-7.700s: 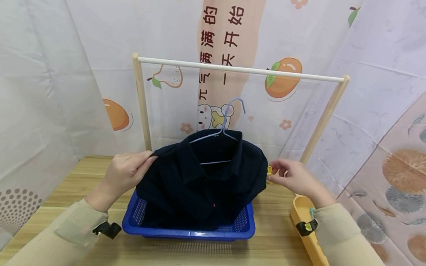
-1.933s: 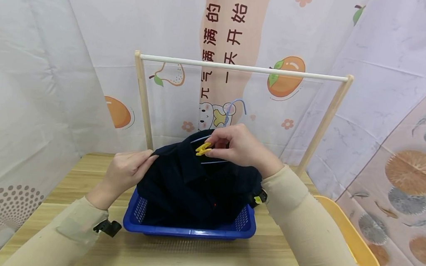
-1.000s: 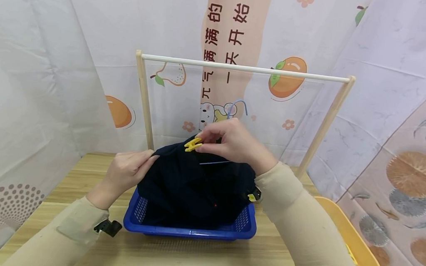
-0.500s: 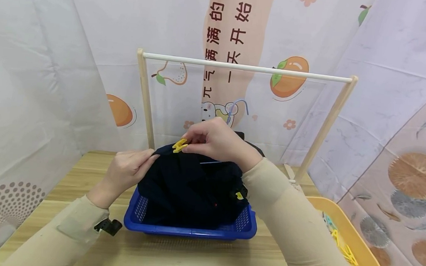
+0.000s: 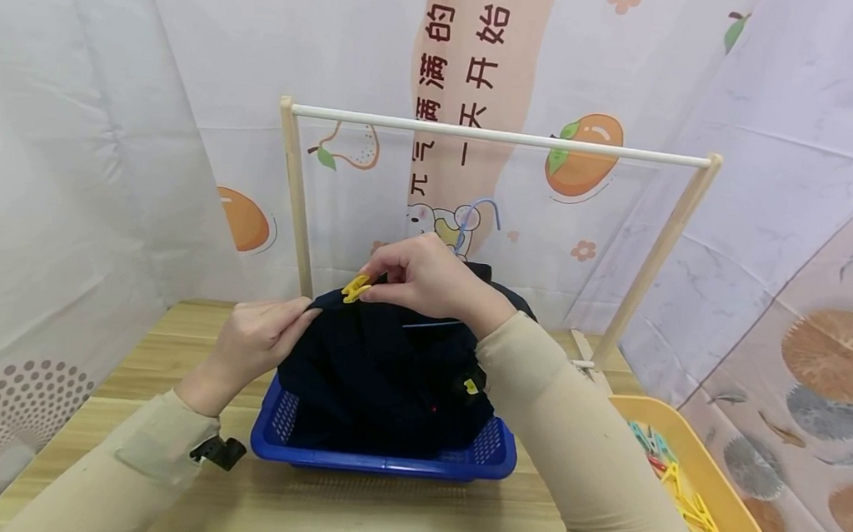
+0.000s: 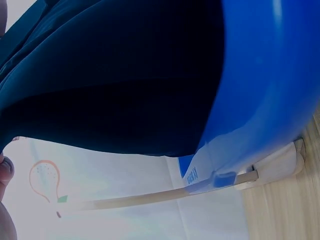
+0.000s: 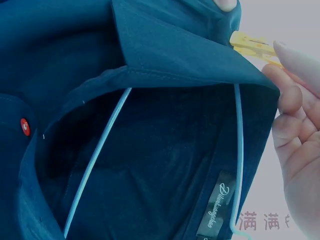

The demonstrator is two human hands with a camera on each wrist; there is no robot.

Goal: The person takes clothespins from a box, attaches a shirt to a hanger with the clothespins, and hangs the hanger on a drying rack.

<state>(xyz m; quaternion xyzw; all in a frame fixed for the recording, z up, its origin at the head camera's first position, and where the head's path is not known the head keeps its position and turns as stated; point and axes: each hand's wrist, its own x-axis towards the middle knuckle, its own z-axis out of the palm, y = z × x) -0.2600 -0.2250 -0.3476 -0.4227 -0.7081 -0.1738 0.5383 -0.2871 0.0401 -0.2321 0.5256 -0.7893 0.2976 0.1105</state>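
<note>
A dark navy shirt [image 5: 357, 377] sits in a blue basket [image 5: 381, 464], with a light blue wire hanger [image 5: 482, 204] inside its collar. My left hand [image 5: 258, 340] pinches the shirt's left shoulder between thumb and fingers. My right hand [image 5: 429, 276] pinches a yellow clothespin [image 5: 355, 289] at the shoulder, beside the left fingers. In the right wrist view, the clothespin [image 7: 252, 46] meets the shoulder cloth beyond the collar, and the hanger's wires [image 7: 238, 150] run under the collar. The left wrist view shows mostly shirt [image 6: 110, 80], with only fingertips [image 6: 6, 170] at its edge.
A drying rack with a white bar [image 5: 497, 135] and wooden posts [image 5: 656, 263] stands behind the basket. On the right, a yellow tray [image 5: 740, 524] holds several clothespins [image 5: 693, 508], partly behind the right sleeve. The wooden table [image 5: 376, 521] lies beneath.
My right hand has carried the yellow clothespin from the shirt's right side across the collar to the left shoulder. My left hand keeps its pinch there. More of the tray now shows.
</note>
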